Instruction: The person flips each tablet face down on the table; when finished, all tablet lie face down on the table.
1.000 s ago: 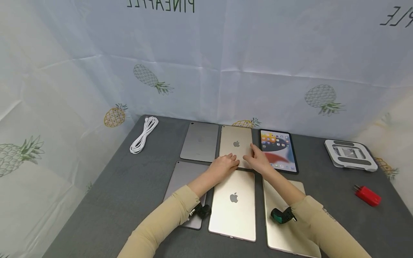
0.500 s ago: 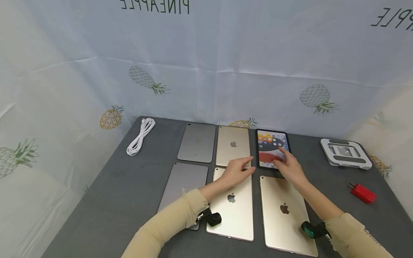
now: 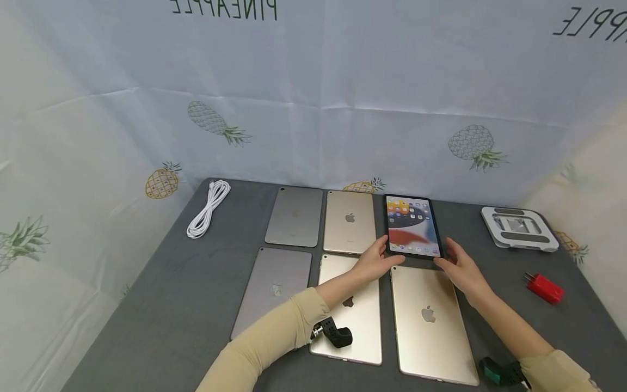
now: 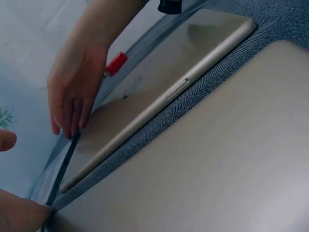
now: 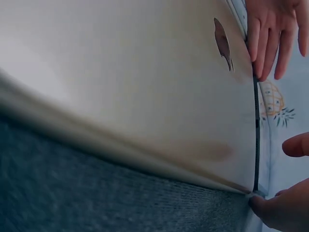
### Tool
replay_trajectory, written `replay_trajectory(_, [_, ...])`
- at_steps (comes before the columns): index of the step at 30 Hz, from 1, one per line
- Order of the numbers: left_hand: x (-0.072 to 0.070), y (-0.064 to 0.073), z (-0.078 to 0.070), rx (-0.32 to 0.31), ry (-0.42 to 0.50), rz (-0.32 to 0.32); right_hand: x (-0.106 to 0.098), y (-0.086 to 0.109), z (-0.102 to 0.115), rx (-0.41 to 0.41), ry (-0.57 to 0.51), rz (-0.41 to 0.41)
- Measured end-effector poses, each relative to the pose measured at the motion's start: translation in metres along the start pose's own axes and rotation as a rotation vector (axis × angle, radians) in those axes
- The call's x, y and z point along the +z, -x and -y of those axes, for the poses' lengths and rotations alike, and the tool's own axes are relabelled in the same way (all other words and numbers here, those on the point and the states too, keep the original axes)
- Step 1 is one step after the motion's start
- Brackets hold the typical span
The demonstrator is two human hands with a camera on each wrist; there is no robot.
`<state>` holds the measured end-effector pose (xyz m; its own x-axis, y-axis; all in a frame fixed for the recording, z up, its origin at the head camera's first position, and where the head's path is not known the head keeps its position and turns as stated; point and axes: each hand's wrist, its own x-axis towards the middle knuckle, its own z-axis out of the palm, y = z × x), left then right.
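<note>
In the head view, a tablet with a lit home screen (image 3: 413,218) and a black border lies face up at the back of the table. My left hand (image 3: 373,263) is at its near left corner, fingers along the left side and thumb by the near edge. Across from it, my right hand (image 3: 462,276) has its thumb at the near right corner and its fingers extended off the right side. Both wrist views show straight, relaxed fingers close to the dark tablet edge. Just in front lies a gold tablet (image 3: 431,332), back up.
More back-up tablets form two rows: a gold one (image 3: 350,218), a pale gold one (image 3: 366,310), and two grey ones, back (image 3: 295,218) and front (image 3: 274,288). A white cable (image 3: 208,209) lies left; a folded stand (image 3: 520,228) and red charger plug (image 3: 545,288) lie right.
Both hands have left the back gold tablet and moved right to the lit-screen tablet, which has turned slightly and now sits straighter beside it.
</note>
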<state>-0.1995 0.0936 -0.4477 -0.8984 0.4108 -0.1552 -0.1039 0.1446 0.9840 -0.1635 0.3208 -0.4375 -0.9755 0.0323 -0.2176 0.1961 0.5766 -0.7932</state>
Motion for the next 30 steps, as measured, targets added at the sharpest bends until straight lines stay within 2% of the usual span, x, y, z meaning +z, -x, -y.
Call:
replay_trajectory(4, [0.0, -0.001, -0.003, -0.029, 0.078, 0.002, 0.003, 0.002, 0.001, -0.002, -0.067, 0.016])
replay_trajectory(10, [-0.004, -0.004, -0.004, -0.056, 0.268, 0.008, 0.007, 0.001, 0.009, 0.026, -0.184, 0.024])
replay_trajectory(15, [-0.003, -0.009, -0.003, -0.078, 0.462, 0.001, 0.006, -0.001, 0.014, 0.067, -0.266, -0.014])
replay_trajectory(18, [-0.002, -0.011, -0.005, -0.094, 0.541, -0.01, 0.003, -0.002, 0.016, 0.097, -0.321, -0.031])
replay_trajectory(24, [-0.006, -0.014, -0.004, -0.146, 0.609, -0.031, 0.001, -0.001, 0.015, 0.126, -0.374, -0.03])
replay_trajectory(30, [-0.007, -0.016, -0.004, -0.159, 0.615, -0.05, -0.004, 0.003, 0.014, 0.112, -0.388, 0.012])
